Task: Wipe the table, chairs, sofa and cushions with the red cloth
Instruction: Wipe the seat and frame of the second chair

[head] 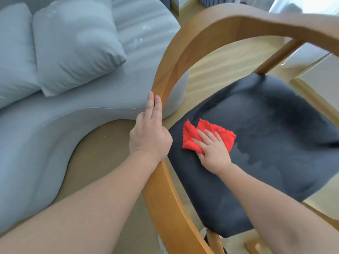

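A wooden chair with a curved back rail and a dark fabric seat fills the right half. The red cloth lies flat on the seat's near left part. My right hand presses on the cloth, palm down, fingers spread over it. My left hand rests against the chair's curved wooden rail, fingers straight along its outer side. A grey-blue sofa with two cushions stands at the left. A damp-looking patch shows on the seat to the right of the cloth.
Tan floor shows between the sofa's curved front and the chair. Light wooden flooring lies beyond the chair. A pale cabinet or wall panel stands at the far right.
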Motion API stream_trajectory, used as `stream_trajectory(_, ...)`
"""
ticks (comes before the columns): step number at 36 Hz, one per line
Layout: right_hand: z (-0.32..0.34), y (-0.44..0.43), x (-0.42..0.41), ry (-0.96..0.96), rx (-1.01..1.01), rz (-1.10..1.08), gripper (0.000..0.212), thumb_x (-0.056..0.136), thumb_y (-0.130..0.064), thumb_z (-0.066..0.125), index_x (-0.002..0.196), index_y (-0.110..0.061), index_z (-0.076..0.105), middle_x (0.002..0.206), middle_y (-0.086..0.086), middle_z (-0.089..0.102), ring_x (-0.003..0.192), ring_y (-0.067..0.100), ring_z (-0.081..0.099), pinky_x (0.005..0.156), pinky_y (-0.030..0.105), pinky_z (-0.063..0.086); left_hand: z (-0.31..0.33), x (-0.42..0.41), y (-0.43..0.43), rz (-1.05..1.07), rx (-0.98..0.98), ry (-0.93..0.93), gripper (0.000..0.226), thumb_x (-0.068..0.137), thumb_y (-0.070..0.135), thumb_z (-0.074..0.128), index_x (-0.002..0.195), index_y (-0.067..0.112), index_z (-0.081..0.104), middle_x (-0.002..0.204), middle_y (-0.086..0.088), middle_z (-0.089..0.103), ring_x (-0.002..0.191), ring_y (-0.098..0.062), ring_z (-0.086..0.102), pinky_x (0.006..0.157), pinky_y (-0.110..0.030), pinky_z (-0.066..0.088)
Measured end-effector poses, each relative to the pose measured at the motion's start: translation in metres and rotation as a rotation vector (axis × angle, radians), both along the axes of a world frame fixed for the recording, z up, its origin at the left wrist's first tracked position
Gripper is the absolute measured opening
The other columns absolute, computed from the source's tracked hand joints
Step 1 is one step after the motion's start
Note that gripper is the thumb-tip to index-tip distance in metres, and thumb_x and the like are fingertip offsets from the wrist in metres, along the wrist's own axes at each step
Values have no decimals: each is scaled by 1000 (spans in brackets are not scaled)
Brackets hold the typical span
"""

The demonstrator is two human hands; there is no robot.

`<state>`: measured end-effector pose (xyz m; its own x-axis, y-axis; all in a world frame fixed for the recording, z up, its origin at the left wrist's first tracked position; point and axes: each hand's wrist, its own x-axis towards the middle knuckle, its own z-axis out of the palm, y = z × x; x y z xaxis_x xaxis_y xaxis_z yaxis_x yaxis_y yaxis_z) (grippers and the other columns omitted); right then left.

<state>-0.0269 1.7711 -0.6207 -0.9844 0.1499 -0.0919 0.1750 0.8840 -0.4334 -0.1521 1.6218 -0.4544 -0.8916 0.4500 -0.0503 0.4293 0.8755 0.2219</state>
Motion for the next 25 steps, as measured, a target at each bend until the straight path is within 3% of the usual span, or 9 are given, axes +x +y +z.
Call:
stream_trajectory(3,8,-26,40,-39,-22,102,43,77,-24,74,120,-23,68,138,6,55,127,35,50,108,56,29,0,1,0,-12,4,-11,73,84,11,38,151,23,12,159,11,2,112,-20,44,69,-29,34)
stream_trajectory(7,16,-40,74,-149,-64,189,37,84,-27,66,120,-27,67,141,-1,52,135,28,43,114,50,16,1,0,-1,-20,3,-24,72,85,11,38,151,22,11,159,10,1,110,-20,45,68,-29,35)
stream_trajectory(9,24,-33,74,-186,-229,145,33,91,-25,56,123,-27,65,141,-4,52,137,21,40,119,48,19,2,-1,0,-16,0,-30,73,84,12,39,151,22,12,159,10,1,110,-21,44,68,-29,35)
stream_trajectory(11,36,-25,67,-133,-426,53,29,97,-23,49,120,-27,66,128,-9,63,126,14,51,109,41,35,3,0,1,-12,4,-38,74,83,12,38,151,22,12,159,10,1,110,-21,44,67,-29,34)
stream_trajectory(15,67,1,33,-156,-867,-297,28,101,-37,40,117,-36,63,103,-16,72,101,7,67,94,27,44,3,1,1,-11,-2,-45,74,83,11,39,151,22,11,160,9,1,109,-21,44,68,-28,34)
stream_trajectory(17,77,25,6,-95,-793,-451,23,95,-44,42,97,-46,65,79,-22,71,75,5,70,71,21,46,3,1,1,-3,0,-46,75,83,10,39,151,22,11,160,9,0,110,-20,43,69,-27,33)
stream_trajectory(19,84,49,-24,-39,-706,-517,24,93,-42,43,80,-41,64,61,-21,66,57,-2,63,59,18,44,4,1,2,1,4,-52,75,83,10,39,151,23,10,159,9,0,112,-19,42,71,-26,33)
stream_trajectory(22,86,68,-65,-37,-594,-475,23,93,-40,41,90,-41,63,75,-32,67,67,-8,63,62,17,46,4,2,2,-1,14,-57,75,83,11,38,151,24,9,159,10,-1,113,-17,41,72,-25,33)
stream_trajectory(25,73,73,-95,-77,-331,-360,26,92,-48,32,101,-57,54,83,-28,65,80,7,61,68,26,45,2,1,2,-1,17,-43,74,84,12,38,152,24,9,159,11,-1,114,-16,40,72,-24,34)
